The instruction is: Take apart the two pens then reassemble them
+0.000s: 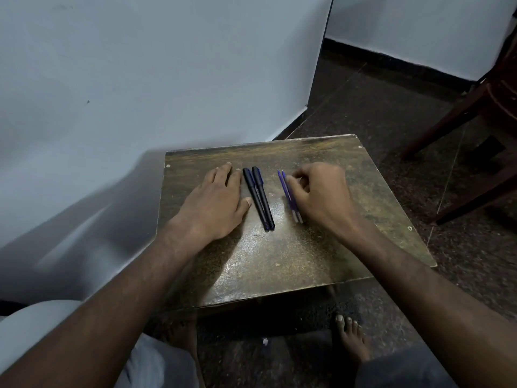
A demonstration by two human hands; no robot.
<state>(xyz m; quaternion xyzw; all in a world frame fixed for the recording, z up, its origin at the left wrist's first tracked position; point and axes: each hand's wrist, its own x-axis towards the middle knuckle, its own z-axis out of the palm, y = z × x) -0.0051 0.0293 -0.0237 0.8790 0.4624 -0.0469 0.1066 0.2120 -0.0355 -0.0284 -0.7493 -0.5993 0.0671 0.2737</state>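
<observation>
Purple refills, thin, light and prone to rolling, suited a mid-length pinch; the right hand curled its fingertips against them, while the left hand lay flat, fingers together, beside the black barrels.

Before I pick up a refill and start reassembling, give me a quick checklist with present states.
1. Two black pen barrels lie side by side on the worn wooden table: ok.
2. Two blue ink refills are out, lying together: ok.
3. Right hand is at the refills, fingers curled: ok; actual grip: cannot tell.
4. Left hand rests flat beside the barrels, holding nothing: ok.
5. Barrels have been opened for inserting: cannot tell.
</observation>
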